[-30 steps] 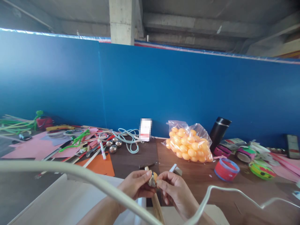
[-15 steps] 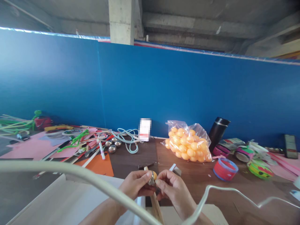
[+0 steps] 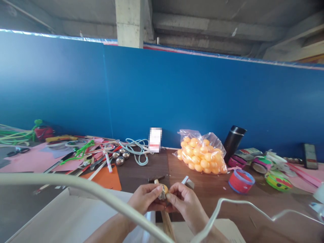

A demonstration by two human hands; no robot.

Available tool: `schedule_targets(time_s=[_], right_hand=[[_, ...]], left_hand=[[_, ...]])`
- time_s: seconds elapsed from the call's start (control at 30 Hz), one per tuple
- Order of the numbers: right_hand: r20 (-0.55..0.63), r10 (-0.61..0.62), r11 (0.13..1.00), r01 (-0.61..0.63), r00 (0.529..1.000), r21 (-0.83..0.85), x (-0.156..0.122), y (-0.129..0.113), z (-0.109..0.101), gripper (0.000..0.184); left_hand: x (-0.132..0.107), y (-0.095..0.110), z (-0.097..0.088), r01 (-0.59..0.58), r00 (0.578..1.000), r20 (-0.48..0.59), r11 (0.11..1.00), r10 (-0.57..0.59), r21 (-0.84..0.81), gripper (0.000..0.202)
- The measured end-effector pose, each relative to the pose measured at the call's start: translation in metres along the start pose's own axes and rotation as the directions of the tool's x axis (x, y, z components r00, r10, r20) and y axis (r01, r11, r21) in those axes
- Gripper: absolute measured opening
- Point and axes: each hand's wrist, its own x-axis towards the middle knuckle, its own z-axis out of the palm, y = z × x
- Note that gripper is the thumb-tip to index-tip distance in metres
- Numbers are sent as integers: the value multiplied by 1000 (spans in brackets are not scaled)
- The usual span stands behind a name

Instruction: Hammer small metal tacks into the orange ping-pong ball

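Observation:
Between my two hands is a small ball [image 3: 165,189], orange on one side and covered with shiny silver pieces on the other. My left hand [image 3: 143,199] is closed around it, with the thumb pressing on the silver part. On its right side my right hand [image 3: 184,199] pinches with thumb and forefinger at the edge of the silver covering. Whatever those fingertips hold is too small to make out. Below the ball lies a bundle of pale wooden sticks [image 3: 167,224]. Several silver-covered balls [image 3: 120,160] rest farther back on the left.
A clear bag of orange balls [image 3: 199,157] stands behind my hands, with a black flask [image 3: 235,141] beside it. Ribbon rolls [image 3: 241,182] sit to the right. Coloured paper, sticks and a pale cord [image 3: 138,150] crowd the left. A white cable [image 3: 101,194] crosses the foreground.
The view has shifted slightly. My right fingertips have moved a little against the ball's silver side; my left hand keeps its hold.

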Motion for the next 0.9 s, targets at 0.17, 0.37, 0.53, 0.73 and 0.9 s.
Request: schedule_targets(time_s=[0.17,0.37,0.53,0.73,0.9], right_hand=[[1,13,1000,-13,1000,-1,2,-2,3,30],[-52,-11,995,6,999,-96,2,-6,-2,31],[-19,-45,738,20,999,-675,-11,-1,-16,25],[-43,69,341,-63,997,-938,-19,2,2,27],[-116,-2,387,-106,993,-916,-15,14,8,12]], left_hand=[[-2,1,1,-11,1000,-6,999,11,-30,37],[-5,5,3,3,1000,-11,977,-6,-212,34],[-1,10,-7,-24,997,-80,960,2,-280,30],[8,8,-22,-158,974,-206,934,94,-321,23],[17,3,-31,-205,959,-254,922,123,-327,20]])
